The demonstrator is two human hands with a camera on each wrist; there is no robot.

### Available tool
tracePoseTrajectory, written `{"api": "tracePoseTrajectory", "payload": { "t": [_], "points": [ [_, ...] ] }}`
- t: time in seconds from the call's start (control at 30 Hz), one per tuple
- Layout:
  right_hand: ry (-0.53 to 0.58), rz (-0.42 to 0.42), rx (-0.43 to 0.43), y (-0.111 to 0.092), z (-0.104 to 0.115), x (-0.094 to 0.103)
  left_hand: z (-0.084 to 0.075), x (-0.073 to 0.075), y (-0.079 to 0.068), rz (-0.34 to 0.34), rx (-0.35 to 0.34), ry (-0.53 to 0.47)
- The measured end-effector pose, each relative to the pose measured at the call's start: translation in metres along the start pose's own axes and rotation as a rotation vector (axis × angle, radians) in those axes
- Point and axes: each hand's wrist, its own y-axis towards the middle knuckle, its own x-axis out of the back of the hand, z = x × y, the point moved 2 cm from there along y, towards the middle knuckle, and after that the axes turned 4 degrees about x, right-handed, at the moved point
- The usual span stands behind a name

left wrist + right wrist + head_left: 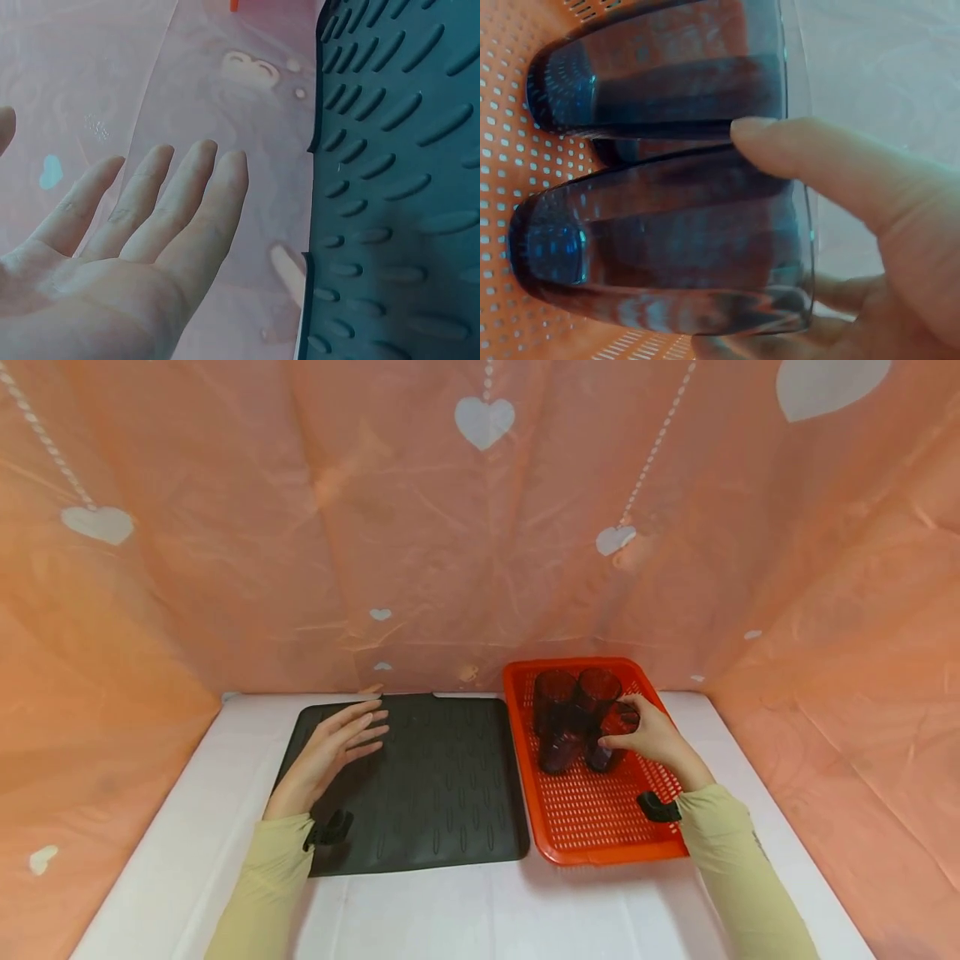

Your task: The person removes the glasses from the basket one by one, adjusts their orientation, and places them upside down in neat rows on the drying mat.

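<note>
Grabbing stage, I'd guess: right hand (654,732) pinches the near-right glass (602,757) in the basket (600,857), left hand (330,753) loosely spread; lifting wants steadiness.

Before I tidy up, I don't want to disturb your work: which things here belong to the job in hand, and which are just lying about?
Likely in the job:
dark glass gripped by the right hand
other dark glasses
red basket holding them
black mat near the left hand

Just surroundings:
white tabletop
heart-patterned sheet
</note>
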Motion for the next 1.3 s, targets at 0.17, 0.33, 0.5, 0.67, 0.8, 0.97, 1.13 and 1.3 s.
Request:
{"api": "tracePoseTrajectory", "payload": {
  "t": [0.17,0.33,0.5,0.67,0.8,0.97,1.13,1.3],
  "points": [
    [-0.059,-0.036,-0.02,0.0,0.004,0.001,-0.002,-0.004,0.006,0.018,-0.015,-0.003],
    [-0.055,-0.073,-0.022,0.0,0.008,0.001,-0.003,-0.008,0.009,0.018,-0.018,-0.009],
    [-0.039,-0.084,-0.048,-0.001,0.009,0.002,-0.004,-0.012,0.011,0.015,-0.005,-0.008],
    [-0.065,-0.104,-0.066,-0.008,0.009,0.009,-0.003,-0.014,0.012,0.018,-0.009,-0.01],
    [-0.08,-0.133,-0.065,-0.018,0.016,0.02,-0.001,-0.018,0.013,0.029,-0.008,-0.01],
    [-0.121,-0.202,0.001,-0.027,0.03,0.036,-0.002,-0.02,0.012,0.035,-0.002,-0.019],
    [-0.091,-0.208,0.02,-0.031,0.04,0.047,-0.003,-0.02,0.013,0.043,-0.018,-0.025],
    [-0.036,-0.16,-0.012,-0.035,0.046,0.054,-0.002,-0.02,0.014,0.041,-0.021,-0.03]
  ]
}}
